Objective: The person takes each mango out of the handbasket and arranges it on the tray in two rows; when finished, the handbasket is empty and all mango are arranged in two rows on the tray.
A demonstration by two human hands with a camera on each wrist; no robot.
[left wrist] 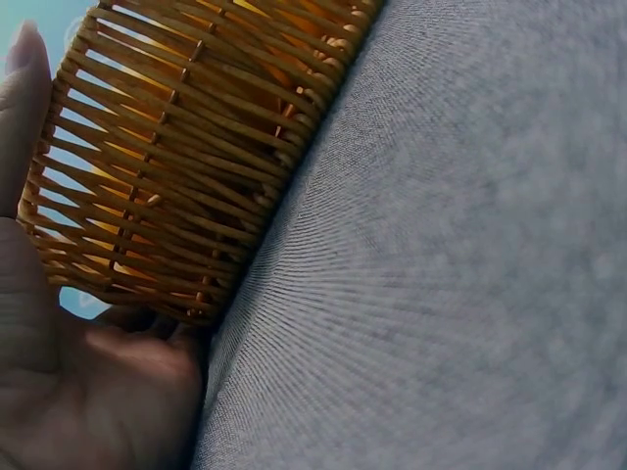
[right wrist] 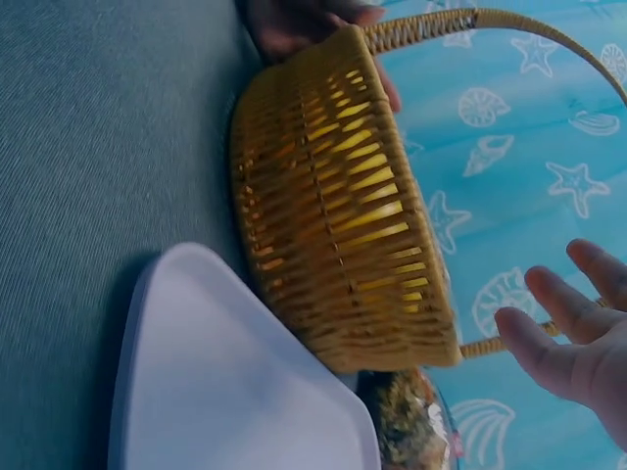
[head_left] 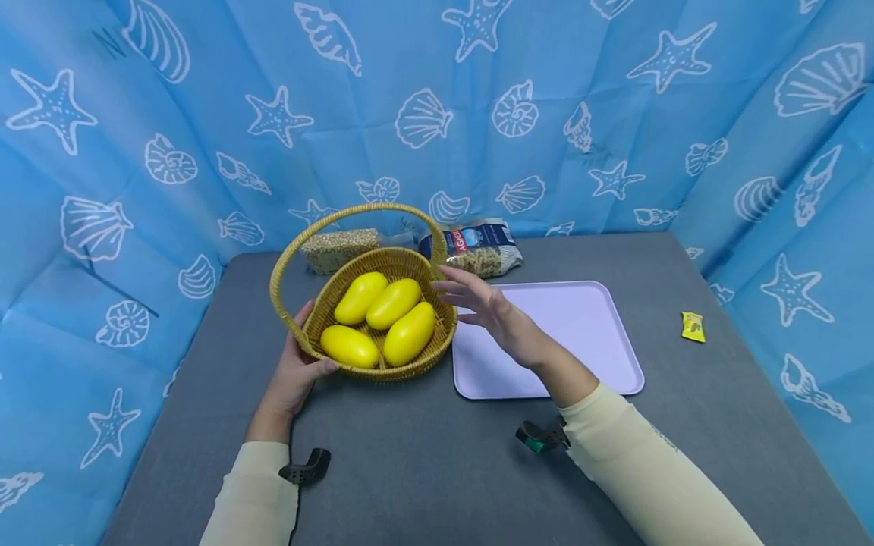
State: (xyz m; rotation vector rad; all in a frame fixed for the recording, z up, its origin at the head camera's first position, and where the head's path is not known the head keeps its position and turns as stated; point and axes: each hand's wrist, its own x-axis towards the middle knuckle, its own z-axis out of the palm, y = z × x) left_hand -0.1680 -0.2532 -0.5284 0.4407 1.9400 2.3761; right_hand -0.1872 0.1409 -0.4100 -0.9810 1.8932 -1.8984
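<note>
A wicker basket with a tall arched handle stands on the grey table. Several yellow mangoes lie inside it. My left hand grips the basket's left side, thumb along the front rim and fingers round the outer wall; the left wrist view shows the woven side close up between thumb and fingers. By the right end of the handle, my right hand is raised with its fingers extended. In the right wrist view those fingers appear apart from the basket wall.
A pale lilac tray lies right of the basket, partly under my right forearm. Behind the basket are a bag of grain and an Agnesi pasta bag. A small yellow packet lies far right. Blue shell-patterned curtains surround the table.
</note>
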